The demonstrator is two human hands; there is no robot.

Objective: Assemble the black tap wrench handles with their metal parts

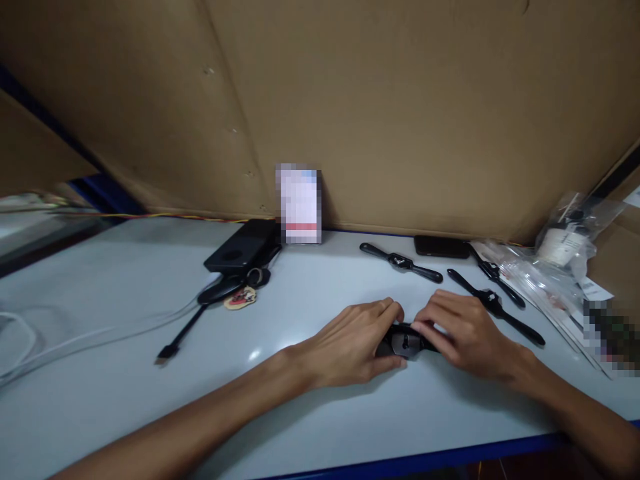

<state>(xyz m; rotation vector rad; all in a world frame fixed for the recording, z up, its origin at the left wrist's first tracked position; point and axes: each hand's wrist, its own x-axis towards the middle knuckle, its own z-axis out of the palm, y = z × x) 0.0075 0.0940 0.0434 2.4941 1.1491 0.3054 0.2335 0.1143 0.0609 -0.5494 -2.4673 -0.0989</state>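
Observation:
A black watch-like wristband (406,341) lies low over the table between my hands, its wide centre case facing up. My left hand (357,340) grips the left side, fingers behind it and thumb along the near edge. From the right, my right hand (463,333) pinches the band beside the case, covering much of the strap. Just behind my hands rests a similar black wristband (400,261), laid out flat. Two more lie to the right: one wristband (494,302) close to my right hand and another wristband (493,270) beyond it.
A black box-shaped device (243,245) stands at the back left, with a keyring and a short USB cable (185,335) before it. Next to it leans a blurred card (300,207). A dark phone-like slab (441,247), plastic bags (540,280) and a white tub (563,245) are right. Cardboard (380,120) walls the back.

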